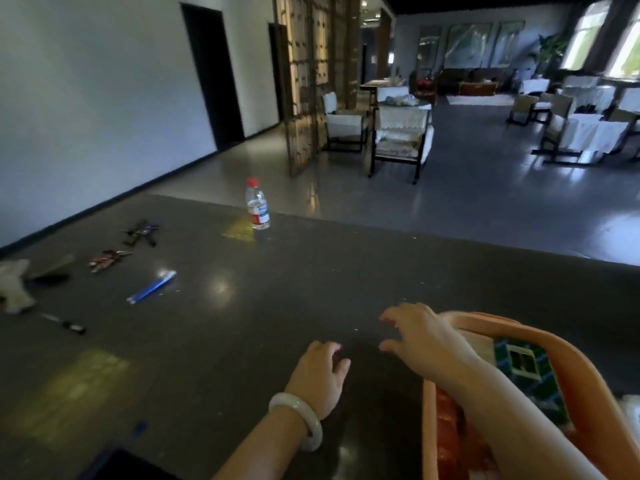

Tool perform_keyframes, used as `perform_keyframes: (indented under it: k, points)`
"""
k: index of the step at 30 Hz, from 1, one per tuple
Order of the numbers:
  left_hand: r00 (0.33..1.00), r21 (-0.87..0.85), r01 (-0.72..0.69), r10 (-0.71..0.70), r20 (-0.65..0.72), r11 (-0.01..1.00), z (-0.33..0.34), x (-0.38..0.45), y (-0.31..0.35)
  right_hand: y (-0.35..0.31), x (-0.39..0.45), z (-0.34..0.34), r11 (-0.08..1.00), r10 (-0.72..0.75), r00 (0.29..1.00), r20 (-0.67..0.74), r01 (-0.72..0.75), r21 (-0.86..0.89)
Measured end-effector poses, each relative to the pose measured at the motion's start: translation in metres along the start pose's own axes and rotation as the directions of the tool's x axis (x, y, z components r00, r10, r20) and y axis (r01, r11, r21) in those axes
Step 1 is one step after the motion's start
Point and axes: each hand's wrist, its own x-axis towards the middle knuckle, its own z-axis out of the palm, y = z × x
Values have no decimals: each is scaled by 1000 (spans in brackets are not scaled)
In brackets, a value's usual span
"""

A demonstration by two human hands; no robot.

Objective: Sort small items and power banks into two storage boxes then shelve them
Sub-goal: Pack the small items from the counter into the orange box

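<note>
While both hands hang over the dark table (277, 289), nothing is gripped.

Left hand: left hand (320, 372) low centre, palm down, fingers loosely curled, holding nothing; fingertips close to the tabletop, contact unclear.
Left wrist: pale bangle (301, 419) round it; forearm runs in from the bottom edge.
Right hand: right hand (420, 336) reaches forward and left past the box rim, palm down, fingers spread and slightly bent, thumb apart below them; holds nothing.
Right forearm: crosses over the box, hiding part of its contents.
Box: orange box (540, 336) at bottom right on the table, partly cut by the frame edge.
Box contents: a green-and-blue patterned pack (530, 368) and something red (446, 420) by the left wall; blurred, cannot tell what they are.
Small items: blue pens (151, 287) lie left of centre, well apart from both hands; two key bunches, one reddish (107, 259), one dark (141, 233), farther left and back.
Far left: pale cloth-like thing (15, 285) beside a dark flat object (52, 270); too blurred to name.
Near left: small dark stick-like item (67, 325) alone on the table.
Bottle: clear bottle (257, 204) with red cap, upright near the table's far edge.
Bottom left: dark blue-edged object (117, 462), cut by the frame.
Background: armchairs (401, 133) on a grey floor beyond the table.
</note>
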Motion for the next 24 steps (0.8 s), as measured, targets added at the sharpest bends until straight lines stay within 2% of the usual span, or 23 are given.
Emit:
perform_keyframes:
  k: [5, 11, 14, 18, 21, 24]
  points:
    - [975, 125, 213, -203, -91, 969, -56, -21, -56, -62, 48, 21, 961, -256, 940, 228, 272, -44]
    - [903, 77, 406, -386, -190, 911, -112, -38, -125, -142, 96, 58, 904, -415, 854, 314, 426, 37]
    - [875, 63, 448, -423, -236, 892, -145, -34, -163, -186, 127, 76, 882, -463, 829, 312, 467, 70]
    - [849, 81, 481, -441, -292, 873, -191, -17, -215, -236, 175, 97, 882, -468, 833, 294, 459, 104]
    - [828, 152, 512, -440, -347, 845, -229, 2, -261, -275, 216, 117, 878, -476, 829, 292, 463, 117]
    - [851, 273, 509, -430, -302, 816, -263, 16, -310, -312, 257, 143, 882, -470, 830, 301, 454, 125]
